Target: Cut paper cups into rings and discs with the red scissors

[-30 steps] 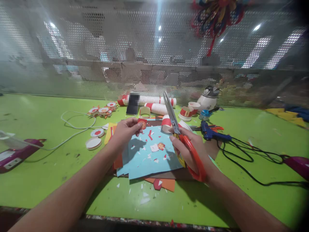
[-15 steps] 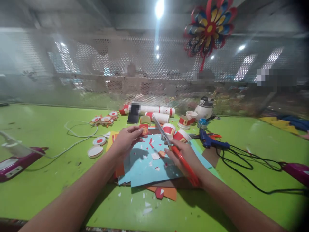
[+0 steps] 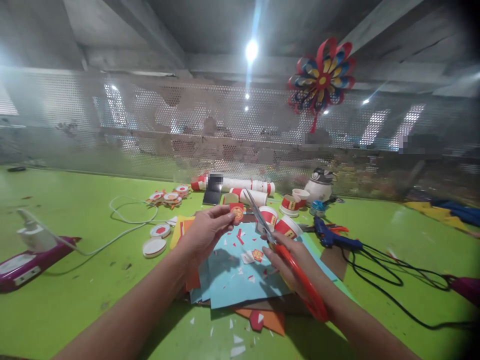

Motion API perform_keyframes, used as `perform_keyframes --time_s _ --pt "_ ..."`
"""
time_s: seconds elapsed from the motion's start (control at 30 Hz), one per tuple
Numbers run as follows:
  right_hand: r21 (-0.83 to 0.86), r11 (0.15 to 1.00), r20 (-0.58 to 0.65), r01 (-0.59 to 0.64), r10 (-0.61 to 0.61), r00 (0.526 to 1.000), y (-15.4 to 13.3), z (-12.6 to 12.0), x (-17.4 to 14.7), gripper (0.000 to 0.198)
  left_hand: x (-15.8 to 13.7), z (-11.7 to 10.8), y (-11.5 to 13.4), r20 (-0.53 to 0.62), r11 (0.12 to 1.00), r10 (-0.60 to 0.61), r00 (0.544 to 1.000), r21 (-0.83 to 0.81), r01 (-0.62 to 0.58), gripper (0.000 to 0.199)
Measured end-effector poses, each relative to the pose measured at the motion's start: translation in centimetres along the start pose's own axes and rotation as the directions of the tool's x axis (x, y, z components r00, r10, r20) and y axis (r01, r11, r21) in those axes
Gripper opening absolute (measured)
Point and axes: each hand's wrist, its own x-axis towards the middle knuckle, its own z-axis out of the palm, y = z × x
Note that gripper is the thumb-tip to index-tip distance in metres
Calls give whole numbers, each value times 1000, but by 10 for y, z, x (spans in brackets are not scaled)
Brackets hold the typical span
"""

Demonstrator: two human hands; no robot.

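Between thumb and fingers, my left hand [image 3: 213, 227] pinches a small red paper piece [image 3: 236, 213] with a gold printed pattern. My right hand [image 3: 294, 257] grips red-handled scissors [image 3: 296, 272], their blades slightly parted and pointing up and away, just right of the paper piece. Beneath both hands lie light blue paper sheets [image 3: 240, 292], strewn with red and white scraps. A small cut piece with a gold pattern [image 3: 257, 255] rests on them beside a white scrap [image 3: 247, 258].
Red-and-white paper cups [image 3: 288, 227] lie behind the sheets, near a phone [image 3: 213, 191] and a white kettle [image 3: 318, 189]. To the right is a blue glue gun [image 3: 333, 236] with a black cord. Round white lids [image 3: 154, 247] and a purple power strip [image 3: 35, 265] are on the left.
The view has tilted upward and shifted a little, so the table things appear lower and slightly to the right. Both hands keep hold of the paper piece and the scissors.
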Motion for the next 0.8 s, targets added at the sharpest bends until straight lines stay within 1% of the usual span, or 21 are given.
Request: perform_keyframes --time_s 0.1,0.13,0.27,0.33,0.47,0.63,0.7,0.8 --pt "23 1000 75 -15 13 997 -3 0 -1 36 -2 3 0 16 999 26 1000 41 -26 20" --pt "17 1000 82 -15 13 997 -3 0 -2 38 -2 3 0 10 998 26 1000 49 -26 23" --pt "-19 1000 35 22 -22 999 -5 -1 -2 39 -3 5 4 -9 999 5 1000 39 -5 30" --pt "-9 1000 35 28 -28 999 -7 -2 -2 38 -3 5 7 10 999 8 1000 33 -8 26" --pt "-35 999 112 33 -29 993 -13 -10 -1 36 -3 1 12 50 997 23 998 74 -27 13" --pt "-52 995 219 80 -66 973 -17 -18 -2 37 -1 -4 17 70 997 7 998 78 -12 11" --pt "-36 995 241 97 -85 967 -16 -19 -2 40 -1 -4 17 91 997 -1 996 72 -5 11" --pt "-35 991 264 128 -115 958 -14 -17 -4 42 -3 -2 16 91 997 -7 996 71 0 11"
